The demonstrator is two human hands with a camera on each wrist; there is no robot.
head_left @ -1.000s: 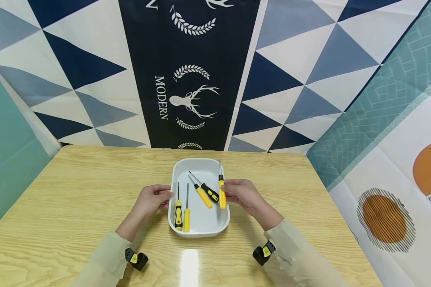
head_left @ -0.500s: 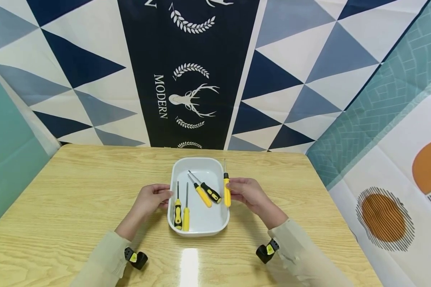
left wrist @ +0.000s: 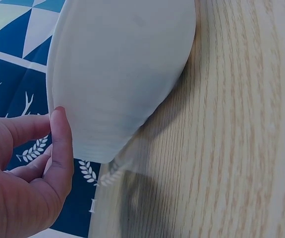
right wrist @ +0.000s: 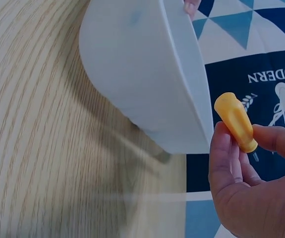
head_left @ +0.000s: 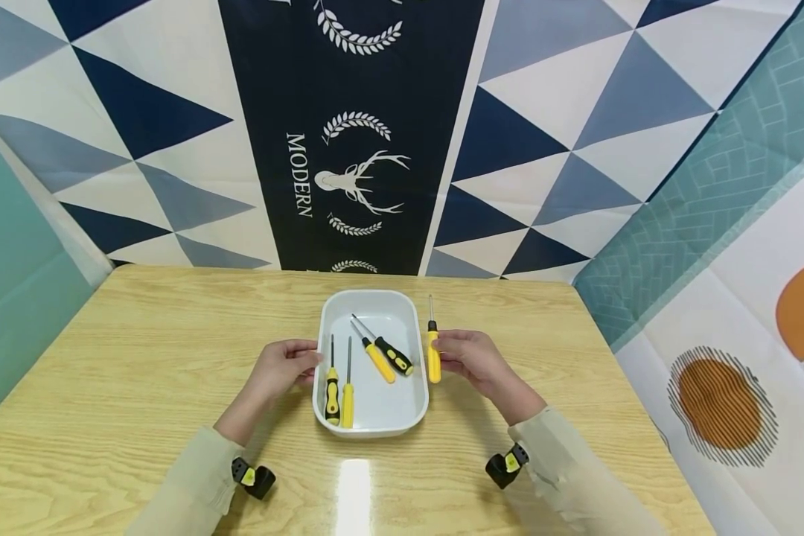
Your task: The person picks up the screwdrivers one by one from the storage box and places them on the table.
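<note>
Held screwdriver (head_left: 433,356): yellow handle, black collar, shaft pointing to the far side, carried just beyond the right wall of the white tray (head_left: 373,432). From my remote seat I cannot tell whether its handle touches the rim. The right hand (head_left: 472,359) pinches the handle between thumb and fingers (the right wrist view shows this grip best).

Inside the tray I count four more tools. A yellow-and-black screwdriver (head_left: 332,398) and a slim yellow screwdriver (head_left: 348,404) lie side by side along the left wall; a collared yellow screwdriver (head_left: 378,363) and a black-handled screwdriver (head_left: 395,357) lie aslant, right of the middle.

At the left rim, the left hand (head_left: 281,370) pinches the tray's edge between thumb and fingers. Both stand over the wood-grain table (head_left: 174,357); at its far edge hangs a patterned cloth (head_left: 355,179).

Step in hand, as I judge it: lifting one tool clear of the tray while the other hand steadies it. The next move, I think, calls for lowering the handle evenly onto the right side of the table, with the shaft kept off the rim.
</note>
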